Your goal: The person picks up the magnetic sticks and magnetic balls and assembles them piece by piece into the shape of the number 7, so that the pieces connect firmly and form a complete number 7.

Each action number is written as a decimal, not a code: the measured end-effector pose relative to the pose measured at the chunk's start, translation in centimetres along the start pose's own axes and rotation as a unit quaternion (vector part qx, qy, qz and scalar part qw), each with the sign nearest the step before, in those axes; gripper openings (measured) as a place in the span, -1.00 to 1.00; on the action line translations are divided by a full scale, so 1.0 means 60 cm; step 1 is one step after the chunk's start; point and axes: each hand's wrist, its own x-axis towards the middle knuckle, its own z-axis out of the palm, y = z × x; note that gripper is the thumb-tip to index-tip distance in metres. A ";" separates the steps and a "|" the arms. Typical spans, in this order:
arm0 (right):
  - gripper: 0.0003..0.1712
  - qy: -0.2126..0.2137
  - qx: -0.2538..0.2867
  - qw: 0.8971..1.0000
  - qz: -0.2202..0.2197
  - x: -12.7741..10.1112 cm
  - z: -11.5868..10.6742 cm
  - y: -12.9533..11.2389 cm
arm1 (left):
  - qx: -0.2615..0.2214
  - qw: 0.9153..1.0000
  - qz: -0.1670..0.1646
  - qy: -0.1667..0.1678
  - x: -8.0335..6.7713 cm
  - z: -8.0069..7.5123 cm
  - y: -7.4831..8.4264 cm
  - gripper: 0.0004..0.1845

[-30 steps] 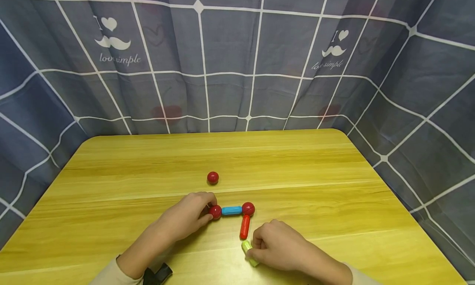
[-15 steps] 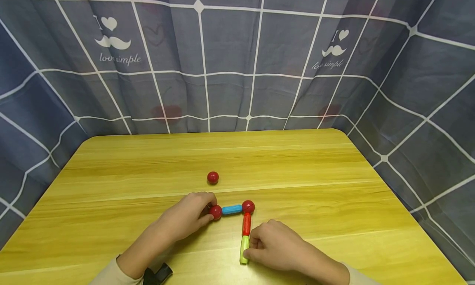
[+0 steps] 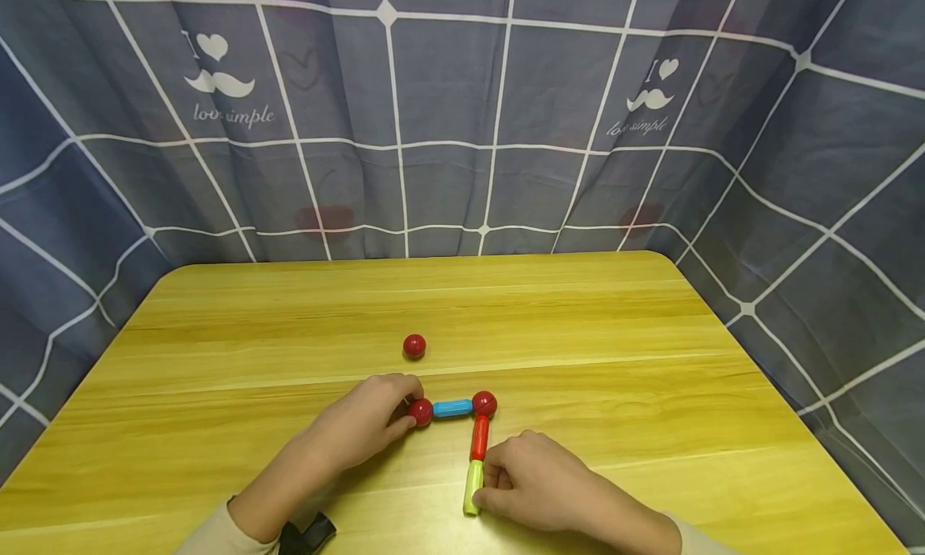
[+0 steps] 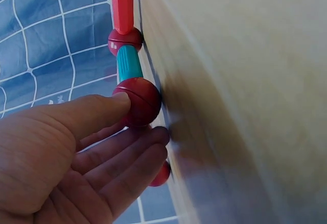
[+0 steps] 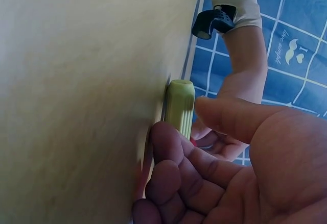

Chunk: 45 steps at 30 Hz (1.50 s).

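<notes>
On the wooden table (image 3: 549, 322) lies an L-shaped chain: a red ball (image 3: 420, 412), a blue rod (image 3: 453, 409), a second red ball (image 3: 484, 404), a red rod (image 3: 478, 438) and a green rod (image 3: 473, 487) end to end. My left hand (image 3: 401, 414) pinches the left red ball (image 4: 140, 101) between thumb and fingers. My right hand (image 3: 491, 491) holds the green rod (image 5: 179, 106) by its right side, fingers curled against it. The left wrist view also shows the blue rod (image 4: 129, 63) and the red rod (image 4: 122, 8).
A loose red ball (image 3: 414, 345) sits alone a little beyond my left hand. A blue checked curtain (image 3: 448, 121) closes in the table at the back and both sides. A black strap (image 3: 309, 532) shows on the left wrist.
My right hand swung the green rod from lying slanted and apart into line with the red rod, touching its near end. The left hand stayed on its ball.
</notes>
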 end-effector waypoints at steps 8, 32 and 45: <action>-0.77 -0.002 0.000 1.000 0.007 -0.001 -0.002 0.001 | 0.016 1.000 0.001 0.003 0.004 0.003 -0.001 -0.87; -0.78 0.003 -0.017 1.000 -0.011 0.004 -0.003 0.003 | -0.001 0.994 -0.025 0.103 0.040 -0.024 -0.038 -0.63; -0.83 0.051 0.006 0.998 -0.030 0.008 -0.005 0.000 | 0.019 0.996 -0.018 0.086 0.084 -0.025 -0.063 -0.62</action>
